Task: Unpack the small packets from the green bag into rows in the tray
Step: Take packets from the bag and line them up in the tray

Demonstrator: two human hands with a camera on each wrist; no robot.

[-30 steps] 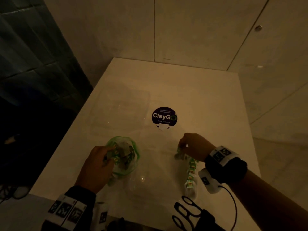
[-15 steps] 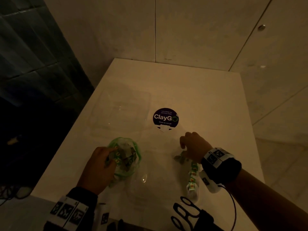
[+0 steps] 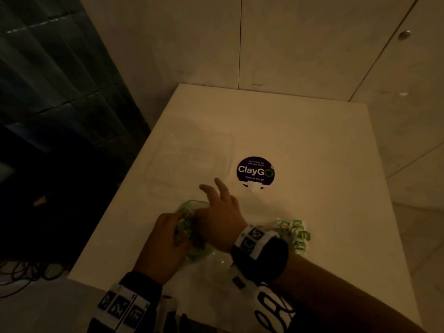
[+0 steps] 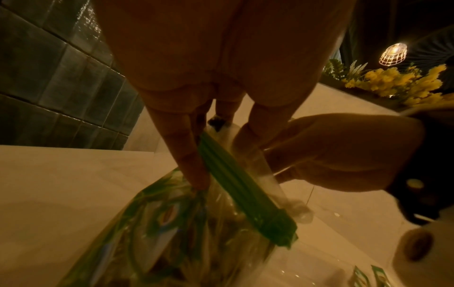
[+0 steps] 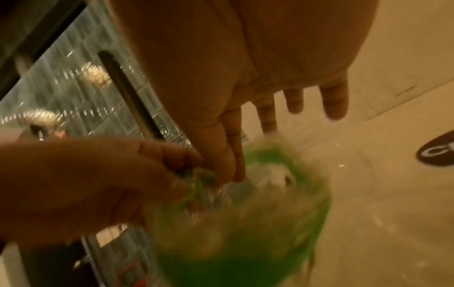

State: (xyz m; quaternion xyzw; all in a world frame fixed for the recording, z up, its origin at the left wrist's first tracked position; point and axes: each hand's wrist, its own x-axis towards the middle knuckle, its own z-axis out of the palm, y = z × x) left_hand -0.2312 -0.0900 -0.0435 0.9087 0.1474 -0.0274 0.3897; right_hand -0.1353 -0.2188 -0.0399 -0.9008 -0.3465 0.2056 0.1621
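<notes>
The green bag (image 3: 199,253) lies at the table's near left, with small packets showing through its clear side (image 4: 172,223). My left hand (image 3: 180,224) grips its green zip strip (image 4: 245,194) between fingers and thumb. My right hand (image 3: 201,227) has crossed over to the bag's mouth (image 5: 282,174). Its thumb and index finger pinch at the bag's clear lip while the other fingers (image 5: 334,103) stay straight. What lies between them is blurred. A row of green-labelled packets (image 3: 298,233) sits in the clear tray (image 3: 274,221) to the right.
A second clear plastic tray or lid (image 3: 192,164) lies farther back on the white table (image 3: 324,164), beside a round dark ClayGo sticker (image 3: 255,173). A dark tiled wall (image 3: 60,92) stands on the left, and cables (image 3: 24,272) lie on the floor.
My right hand left the row of packets and moved left to the bag's mouth. The left hand kept its hold on the bag. The head view shifted a little.
</notes>
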